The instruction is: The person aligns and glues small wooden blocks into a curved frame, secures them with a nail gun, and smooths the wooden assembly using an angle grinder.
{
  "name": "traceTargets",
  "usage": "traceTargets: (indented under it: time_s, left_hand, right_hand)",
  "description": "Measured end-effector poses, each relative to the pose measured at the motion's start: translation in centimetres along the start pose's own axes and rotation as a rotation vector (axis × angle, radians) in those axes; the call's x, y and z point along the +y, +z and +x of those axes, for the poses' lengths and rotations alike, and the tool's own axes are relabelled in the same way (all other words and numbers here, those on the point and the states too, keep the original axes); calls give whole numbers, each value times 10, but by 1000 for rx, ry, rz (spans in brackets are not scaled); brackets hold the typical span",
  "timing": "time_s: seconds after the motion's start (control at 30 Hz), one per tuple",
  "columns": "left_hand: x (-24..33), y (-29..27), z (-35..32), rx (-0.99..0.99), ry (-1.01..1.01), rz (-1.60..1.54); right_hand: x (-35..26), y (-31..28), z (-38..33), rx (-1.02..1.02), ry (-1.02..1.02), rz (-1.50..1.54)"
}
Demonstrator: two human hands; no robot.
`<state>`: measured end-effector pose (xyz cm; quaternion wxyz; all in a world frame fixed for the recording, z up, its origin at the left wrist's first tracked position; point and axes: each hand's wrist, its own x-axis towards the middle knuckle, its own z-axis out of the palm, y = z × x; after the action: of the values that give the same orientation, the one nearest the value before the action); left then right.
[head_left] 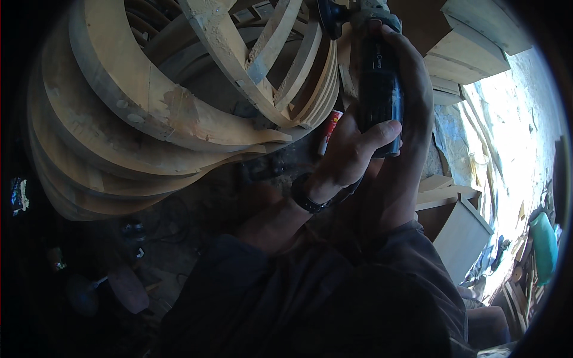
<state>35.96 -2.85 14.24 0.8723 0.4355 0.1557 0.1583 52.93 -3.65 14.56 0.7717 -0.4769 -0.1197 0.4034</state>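
Observation:
Both my hands are closed around a dark angle grinder (377,89) at the top, right of the middle. My left hand (352,149), with a dark watch (305,194) on its wrist, grips the rear end of the body, thumb across it. My right hand (415,74) wraps the body from the right, nearer the tool's head. A dark round disc or pad (329,18) sticks out leftward from that head, close to the curved wooden frames (191,116). Whether it touches wood, I cannot tell. The frames' pale, curved slats fill the upper left.
A red and white tube (330,131) lies between the frames and my left hand. Wooden boxes or drawers stand at the upper right (468,51) and lower right (462,232). Farther right are a bright sunlit strip and a green rounded object (542,247). Dim items clutter the lower left.

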Motion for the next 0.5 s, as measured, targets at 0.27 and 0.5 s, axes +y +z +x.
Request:
traceTargets:
  time_s: [0.27,0.5]
  left_hand:
    - [2,1,-2,15,68,56]
    - [-3,3,-3,84,62,104]
  right_hand:
    - [-3,11,-6,-50,-57,4]
    - [-1,8,-5,-12,-139,-105]
